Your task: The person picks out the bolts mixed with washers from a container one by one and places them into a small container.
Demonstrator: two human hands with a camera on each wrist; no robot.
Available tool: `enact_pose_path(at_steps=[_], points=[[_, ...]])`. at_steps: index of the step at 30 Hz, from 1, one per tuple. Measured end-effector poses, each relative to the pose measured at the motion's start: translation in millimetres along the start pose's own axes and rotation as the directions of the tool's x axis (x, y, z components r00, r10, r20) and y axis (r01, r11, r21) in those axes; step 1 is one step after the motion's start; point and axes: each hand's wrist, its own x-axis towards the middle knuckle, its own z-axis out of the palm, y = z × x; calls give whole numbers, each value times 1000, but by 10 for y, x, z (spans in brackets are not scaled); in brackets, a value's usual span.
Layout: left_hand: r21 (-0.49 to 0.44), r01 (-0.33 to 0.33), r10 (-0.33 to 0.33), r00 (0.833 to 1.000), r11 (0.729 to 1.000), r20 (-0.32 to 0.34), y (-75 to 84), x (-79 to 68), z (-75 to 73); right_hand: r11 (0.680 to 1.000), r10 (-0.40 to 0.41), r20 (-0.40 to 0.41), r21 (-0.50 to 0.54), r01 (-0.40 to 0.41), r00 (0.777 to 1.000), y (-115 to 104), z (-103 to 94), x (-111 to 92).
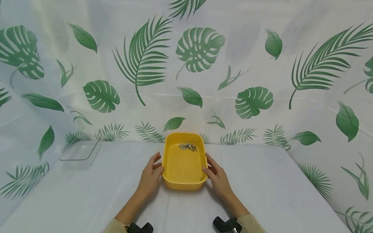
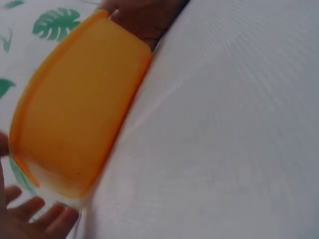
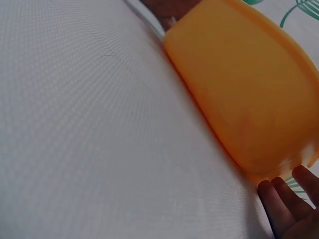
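A yellow rectangular tray [image 1: 183,168] with rounded corners sits on the white cloth between the two hands. At its far end lies a small cluster of silvery metal pieces [image 1: 190,147], one with a flat rounded end. My left hand [image 1: 151,176] is at the tray's left side, thumb by the rim; its other fingers [image 2: 52,216] spread loosely just off the wall. On the opposite side, my right hand [image 1: 218,178] grips the rim, thumb over the edge and fingers [image 3: 281,201] against the outer wall.
A clear plastic box [image 1: 81,155] stands at the back left of the white-covered table [image 1: 262,187]. Behind the table hangs a white cloth [image 1: 215,97] printed with green leaves. Black wrist devices [image 1: 227,224] sit at both sleeves.
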Motion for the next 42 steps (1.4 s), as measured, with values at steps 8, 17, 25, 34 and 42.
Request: enact_pose_path(at_steps=[8,17,25,34,42], points=[[102,-94,108,985,990,-137,486,151,-43,1000,-2,-9,-15,2,1000,36,-13,26],[56,-4,4,1000,998,0,872,537,116,1000,10,-45,-16,-10,999,63,-14,20],[92,60,-69,992,994,102,870,867,245,1000,2,-23,22,-1,1000,34,8,31],[207,100,-141,970,973,196,721,1138,431,999,14,-16,43,-14,1000,18,26,48],[165,167,-200,956,972,213,632,1303,655,1000,1,-27,31,-1,1000,20,16,43]])
